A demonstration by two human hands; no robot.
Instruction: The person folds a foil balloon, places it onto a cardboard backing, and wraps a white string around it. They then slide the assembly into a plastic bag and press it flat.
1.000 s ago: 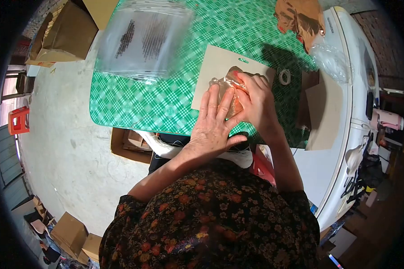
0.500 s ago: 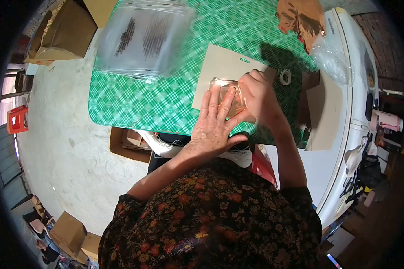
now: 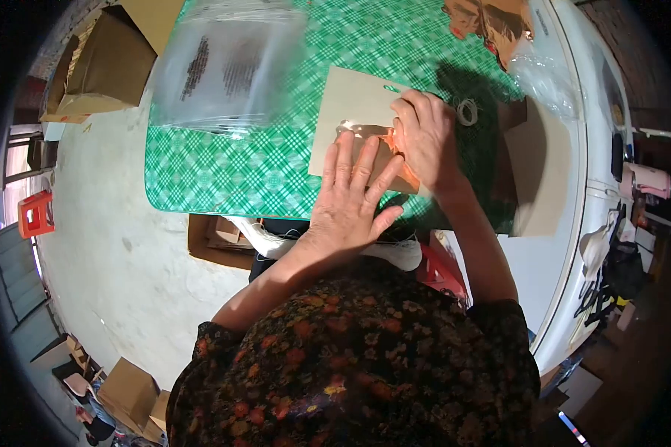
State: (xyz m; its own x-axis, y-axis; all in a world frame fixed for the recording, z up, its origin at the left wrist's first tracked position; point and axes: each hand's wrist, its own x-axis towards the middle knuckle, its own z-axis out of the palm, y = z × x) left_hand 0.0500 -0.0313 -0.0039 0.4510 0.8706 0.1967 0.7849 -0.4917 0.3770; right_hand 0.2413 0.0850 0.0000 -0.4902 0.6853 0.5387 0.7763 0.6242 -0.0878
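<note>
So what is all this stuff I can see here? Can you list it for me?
tablecloth: one, green and white check, over the table.
cardboard sheet: one, tan, on the cloth under the hands.
orange item in clear wrap: one, on the sheet, between the hands.
clear plastic bags: a stack, printed, far left of the cloth.
ring: one, pale, right of the hands.
cardboard boxes: several, brown, on the floor.
crate: one, red, far left.
left hand: flat, fingers spread, pressing the wrap.
right hand: resting on the orange item.
</note>
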